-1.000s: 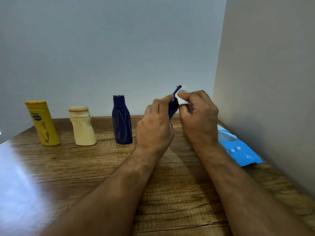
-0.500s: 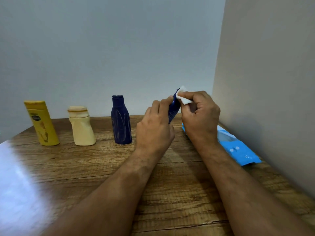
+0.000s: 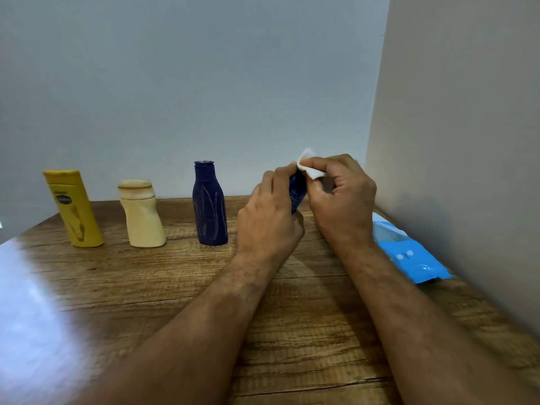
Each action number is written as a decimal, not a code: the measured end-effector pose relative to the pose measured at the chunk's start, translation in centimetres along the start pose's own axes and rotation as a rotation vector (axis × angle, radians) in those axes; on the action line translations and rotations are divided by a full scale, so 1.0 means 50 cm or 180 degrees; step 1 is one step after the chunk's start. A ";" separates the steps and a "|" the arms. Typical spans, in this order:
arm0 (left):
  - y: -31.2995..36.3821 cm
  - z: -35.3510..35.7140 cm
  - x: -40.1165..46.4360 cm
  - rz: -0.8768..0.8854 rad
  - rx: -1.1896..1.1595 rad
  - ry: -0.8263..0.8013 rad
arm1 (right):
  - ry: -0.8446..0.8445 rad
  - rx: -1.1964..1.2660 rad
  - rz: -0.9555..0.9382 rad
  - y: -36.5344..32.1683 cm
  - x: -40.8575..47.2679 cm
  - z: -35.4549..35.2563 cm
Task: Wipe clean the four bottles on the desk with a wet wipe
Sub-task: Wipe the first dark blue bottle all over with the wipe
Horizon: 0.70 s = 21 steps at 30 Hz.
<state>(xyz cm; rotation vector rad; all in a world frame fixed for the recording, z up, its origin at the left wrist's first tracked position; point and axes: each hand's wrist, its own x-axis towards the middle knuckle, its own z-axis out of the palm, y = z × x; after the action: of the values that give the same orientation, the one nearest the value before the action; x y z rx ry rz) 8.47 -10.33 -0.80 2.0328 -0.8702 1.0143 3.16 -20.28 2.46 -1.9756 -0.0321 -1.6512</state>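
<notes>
Gripping a small blue bottle [image 3: 297, 192] above the desk [image 3: 175, 287], left hand [image 3: 267, 220] curls round its body; right hand [image 3: 340, 197] pinches the wipe [image 3: 309, 168] against its top. Yellow bottle [image 3: 74, 209], cream bottle [image 3: 142, 214] and navy bottle [image 3: 209, 204] stand in a row to the left; wipe pack [image 3: 409, 252] lies right.

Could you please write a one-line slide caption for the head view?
Left hand holds a blue bottle while right hand rubs its top with a wet wipe.
</notes>
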 end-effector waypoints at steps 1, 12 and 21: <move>0.001 -0.001 0.000 0.0022 0.0045 0.0022 | -0.0021 -0.0014 -0.0031 -0.004 -0.002 0.000; 0.007 -0.004 0.005 -0.1579 -0.3145 -0.0945 | -0.0200 0.0494 0.0826 0.008 0.011 -0.007; -0.016 -0.010 0.003 -0.2878 -0.5189 -0.0907 | -0.1179 0.0383 0.0867 0.006 -0.004 -0.003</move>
<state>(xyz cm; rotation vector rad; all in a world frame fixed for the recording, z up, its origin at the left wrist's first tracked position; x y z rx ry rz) 8.99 -9.53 -0.66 0.8294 -0.4381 -0.4936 3.09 -20.54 2.19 -2.0623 -0.0008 -1.0763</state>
